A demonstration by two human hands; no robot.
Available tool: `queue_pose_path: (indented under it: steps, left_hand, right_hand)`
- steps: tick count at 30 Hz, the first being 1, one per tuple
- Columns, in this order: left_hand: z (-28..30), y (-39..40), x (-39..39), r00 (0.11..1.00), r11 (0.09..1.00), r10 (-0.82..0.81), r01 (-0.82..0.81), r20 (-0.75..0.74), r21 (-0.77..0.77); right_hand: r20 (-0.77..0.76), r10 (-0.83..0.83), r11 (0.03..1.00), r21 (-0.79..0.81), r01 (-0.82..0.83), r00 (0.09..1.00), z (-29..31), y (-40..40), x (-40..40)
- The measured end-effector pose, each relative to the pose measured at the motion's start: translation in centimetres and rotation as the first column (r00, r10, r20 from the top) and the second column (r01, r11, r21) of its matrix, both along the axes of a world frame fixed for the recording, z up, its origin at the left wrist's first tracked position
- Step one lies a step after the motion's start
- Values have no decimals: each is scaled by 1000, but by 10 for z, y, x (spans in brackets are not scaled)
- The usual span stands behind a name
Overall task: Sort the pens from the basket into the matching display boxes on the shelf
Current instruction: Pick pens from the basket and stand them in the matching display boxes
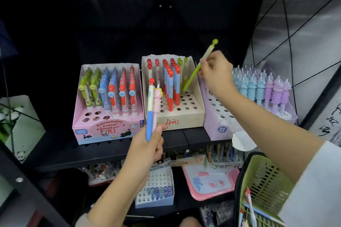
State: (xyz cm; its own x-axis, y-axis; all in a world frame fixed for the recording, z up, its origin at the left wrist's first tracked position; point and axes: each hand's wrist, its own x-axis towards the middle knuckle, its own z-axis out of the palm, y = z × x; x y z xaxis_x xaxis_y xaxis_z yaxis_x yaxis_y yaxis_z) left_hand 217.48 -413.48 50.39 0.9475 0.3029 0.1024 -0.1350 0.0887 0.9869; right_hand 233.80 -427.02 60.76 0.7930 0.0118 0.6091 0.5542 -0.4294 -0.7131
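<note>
Green ball-topped pen [198, 66] between right hand [215, 75] fingers, over perforated cardboard box [191, 116].

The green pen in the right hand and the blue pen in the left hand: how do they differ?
The green pen has a green ball cap; the blue pen has a red one. The green pen tilts, its tip in the beige box; the blue pen stands upright, clear of it. Both are hand-held.

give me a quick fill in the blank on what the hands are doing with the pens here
1. The right hand lowers a ____ pen into the beige middle box.
2. The left hand holds ____ pens.
3. The basket is ____ in colour.

Missing words: green; two; green
</note>
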Motion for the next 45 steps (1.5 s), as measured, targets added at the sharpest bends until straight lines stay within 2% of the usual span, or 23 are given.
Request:
queue_pose_path:
  steps: [2,6,13,18,22,29,31,33,34,36,38,40,42,45]
  left_hand:
    - [1,1,1,1000,1000,4,-4,1,-17]
    - [1,5,2,1000,999,15,-15,13,-28]
    - [0,7,3,1000,999,5,-5,14,-41]
    - [2,8,1,1000,1000,-1,2,28,-22]
    - [2,10,0,1000,1000,9,-9,27,-19]
    - [6,6,0,999,1000,23,-23,47,2]
    - [7,4,1,998,1000,14,-14,56,0]
    - [8,1,1,998,1000,4,-5,65,7]
    - [8,-1,2,998,1000,-1,0,67,13]
    - [8,-5,5,997,1000,-13,12,70,17]
    - [9,-10,9,997,999,-30,29,77,17]
    - [10,-18,13,995,999,-50,49,89,15]
    - [11,-26,17,994,997,-77,76,79,15]
    - [11,-36,22,994,994,-107,106,37,17]
  right_hand:
    - [35,-11,984,-176,17,999,-7,8,10]
    - [100,-51,950,-303,79,994,-9,15,22]
    - [76,-68,926,-367,91,995,0,14,29]
    - [137,-104,902,-404,151,985,-1,18,28]
    - [101,-102,881,-453,137,990,-7,19,32]
    - [73,-226,695,-686,213,971,-14,21,38]
    - [57,-205,754,-627,195,977,-15,18,32]
    - [76,-160,863,-473,177,984,-14,14,18]
    - [65,-104,916,-383,121,992,-14,12,8]
    - [-69,125,975,-178,-135,990,-14,9,-16]
    - [-230,361,928,-7,-372,904,-15,4,-43]
    - [-345,489,866,83,-493,801,-18,-2,-62]
    - [-385,536,838,130,-530,752,-21,-8,-71]
    - [-364,494,868,166,-467,789,-17,-19,-68]
